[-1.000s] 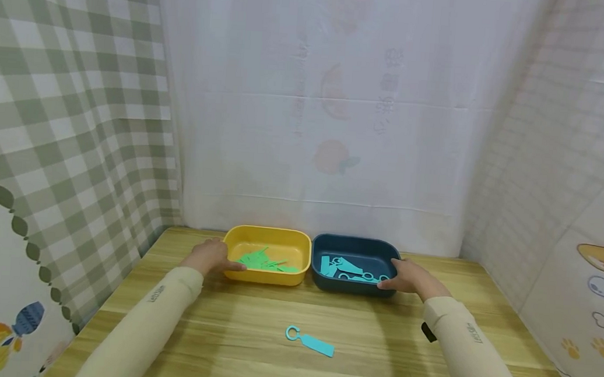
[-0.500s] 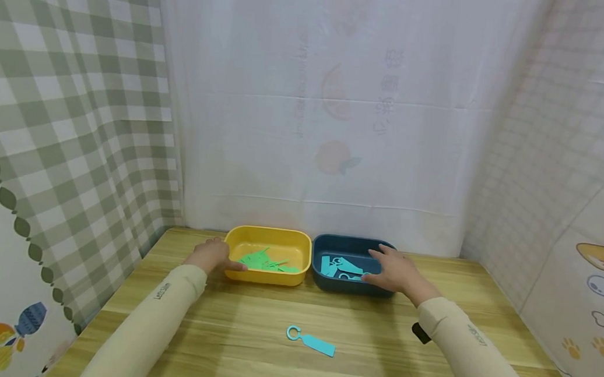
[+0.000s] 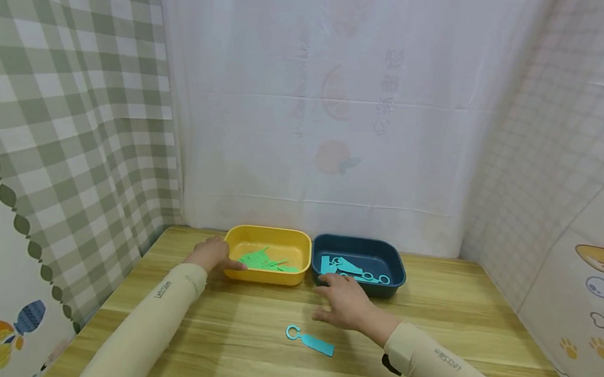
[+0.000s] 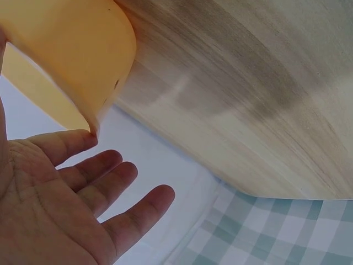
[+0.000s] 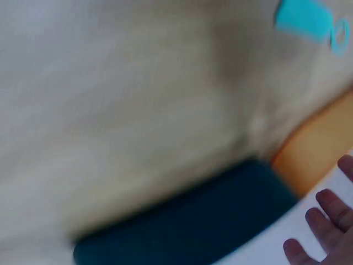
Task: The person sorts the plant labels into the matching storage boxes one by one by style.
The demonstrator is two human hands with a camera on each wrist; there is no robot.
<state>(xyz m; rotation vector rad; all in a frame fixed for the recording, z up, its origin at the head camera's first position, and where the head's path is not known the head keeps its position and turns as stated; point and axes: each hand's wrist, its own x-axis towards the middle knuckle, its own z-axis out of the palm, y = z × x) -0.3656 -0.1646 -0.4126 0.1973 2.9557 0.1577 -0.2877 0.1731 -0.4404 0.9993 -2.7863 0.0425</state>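
A light-blue tag with a ring-shaped hook end (image 3: 317, 345), like a hanging plant label, lies flat on the wooden table. My right hand (image 3: 349, 303) hovers just beyond it with spread fingers and holds nothing. Behind that hand stands a dark blue bin (image 3: 400, 264) holding several similar blue tags (image 3: 349, 266). My left hand (image 3: 210, 255) rests against the left end of a yellow bin (image 3: 266, 276), thumb at the front rim. In the left wrist view its index fingertip touches the rim and the other fingers extend loosely. Green thin pieces (image 3: 260, 260) lie inside the yellow bin.
Both bins stand side by side near the back of the wooden table (image 3: 248, 360). A white curtain (image 3: 262, 151) hangs behind them. Checked cloth (image 3: 92, 109) covers the left side, and a printed white sheet (image 3: 557, 229) the right.
My right hand has left the dark blue bin's right end and moved left and toward me, near the loose tag. The left hand stays at the yellow bin.
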